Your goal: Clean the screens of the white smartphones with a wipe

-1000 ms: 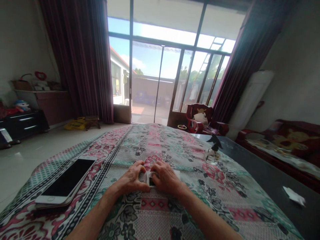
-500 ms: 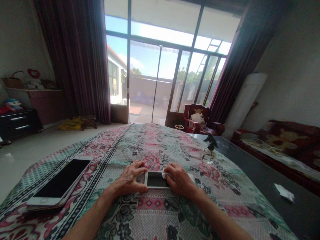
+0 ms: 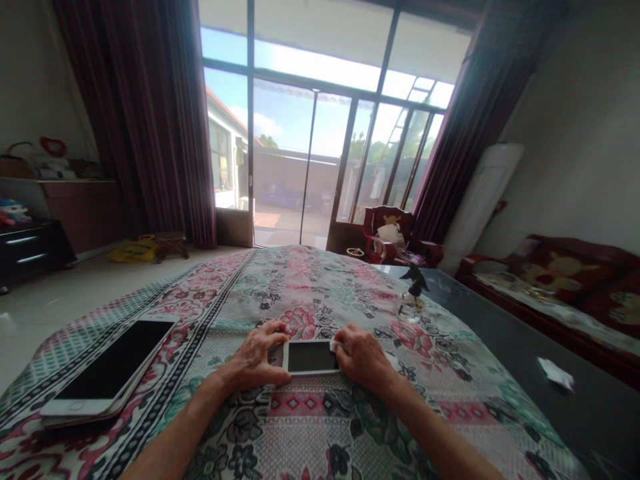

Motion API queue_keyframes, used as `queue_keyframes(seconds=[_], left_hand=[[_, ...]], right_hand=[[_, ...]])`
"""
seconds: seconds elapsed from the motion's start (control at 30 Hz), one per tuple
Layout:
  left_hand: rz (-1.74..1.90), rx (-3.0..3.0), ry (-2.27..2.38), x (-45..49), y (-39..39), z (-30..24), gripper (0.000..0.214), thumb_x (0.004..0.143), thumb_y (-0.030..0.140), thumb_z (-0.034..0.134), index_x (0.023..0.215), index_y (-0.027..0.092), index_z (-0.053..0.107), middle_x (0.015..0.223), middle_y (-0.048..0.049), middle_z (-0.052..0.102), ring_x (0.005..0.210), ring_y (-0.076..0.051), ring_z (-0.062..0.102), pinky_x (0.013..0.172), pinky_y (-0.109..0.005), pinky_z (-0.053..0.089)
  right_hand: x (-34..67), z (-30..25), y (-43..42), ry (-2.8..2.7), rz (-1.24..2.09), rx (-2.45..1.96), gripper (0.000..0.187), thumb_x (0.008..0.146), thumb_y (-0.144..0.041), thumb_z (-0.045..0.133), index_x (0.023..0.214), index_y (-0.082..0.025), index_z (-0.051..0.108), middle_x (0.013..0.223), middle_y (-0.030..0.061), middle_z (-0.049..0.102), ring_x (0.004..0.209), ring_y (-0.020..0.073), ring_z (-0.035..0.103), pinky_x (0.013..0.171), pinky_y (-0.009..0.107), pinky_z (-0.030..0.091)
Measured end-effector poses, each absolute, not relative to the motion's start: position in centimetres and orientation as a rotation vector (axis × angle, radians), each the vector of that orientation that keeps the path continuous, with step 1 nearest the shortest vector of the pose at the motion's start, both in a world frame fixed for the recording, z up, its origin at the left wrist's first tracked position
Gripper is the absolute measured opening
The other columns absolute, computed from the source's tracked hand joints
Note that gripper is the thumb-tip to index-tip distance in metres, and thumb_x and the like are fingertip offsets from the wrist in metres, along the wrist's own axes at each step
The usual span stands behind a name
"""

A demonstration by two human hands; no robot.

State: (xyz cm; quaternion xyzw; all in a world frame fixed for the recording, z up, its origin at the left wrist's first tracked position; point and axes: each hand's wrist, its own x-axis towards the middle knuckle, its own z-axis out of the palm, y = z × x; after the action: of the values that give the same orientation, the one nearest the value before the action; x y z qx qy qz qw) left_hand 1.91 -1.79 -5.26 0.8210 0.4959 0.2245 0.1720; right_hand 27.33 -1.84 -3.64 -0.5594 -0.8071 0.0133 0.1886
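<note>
A white-framed smartphone (image 3: 313, 357) with a dark screen lies flat and sideways on the flowered tablecloth (image 3: 305, 440). Its left end sits between the thumb and fingers of my left hand (image 3: 253, 357), which grips the edges. My right hand (image 3: 364, 357) is closed over the right end, pinching a small white tissue (image 3: 333, 345) against the screen. Most of the tissue and the phone's right end are hidden under those fingers.
A larger white phone (image 3: 113, 367) rests on a stack at the left. Beyond my right hand stands a clear bottle (image 3: 411, 308) with a black trigger top. A crumpled white tissue (image 3: 556, 373) lies on the dark surface (image 3: 505, 333) at right.
My right hand and the tissue have slid slightly right relative to the phone, uncovering more screen. The left hand keeps its grip. The whole view has shifted a little.
</note>
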Motion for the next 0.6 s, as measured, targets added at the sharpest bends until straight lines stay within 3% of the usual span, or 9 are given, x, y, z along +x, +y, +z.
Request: queue_keyframes(seconds=[0.3, 0.6], left_hand=[[0.659, 2.344, 1.387, 1.7, -1.6, -5.6, 0.055, 0.053, 0.037, 0.075, 0.105, 0.022, 0.065, 0.135, -0.0068, 0.048, 0.124, -0.031, 0.043, 0.104, -0.038, 0.034], [0.673, 2.350, 1.391, 1.6, -1.4, -6.2, 0.056, 0.053, 0.036, 0.076, 0.106, 0.023, 0.064, 0.135, -0.0058, 0.047, 0.123, -0.029, 0.043, 0.105, -0.037, 0.034]], right_hand=[[26.4, -1.5, -4.0, -2.407, 0.061, -1.657, 0.011, 0.076, -0.021, 0.055, 0.072, -0.019, 0.065, 0.076, 0.0045, 0.062, 0.070, 0.0160, 0.056, 0.064, 0.026, 0.036], [22.5, -3.6, -3.5, -2.516, 0.098, -1.006, 0.022, 0.088, -0.015, 0.047, 0.095, -0.024, 0.066, 0.098, 0.0032, 0.062, 0.092, 0.0150, 0.054, 0.083, 0.028, 0.036]])
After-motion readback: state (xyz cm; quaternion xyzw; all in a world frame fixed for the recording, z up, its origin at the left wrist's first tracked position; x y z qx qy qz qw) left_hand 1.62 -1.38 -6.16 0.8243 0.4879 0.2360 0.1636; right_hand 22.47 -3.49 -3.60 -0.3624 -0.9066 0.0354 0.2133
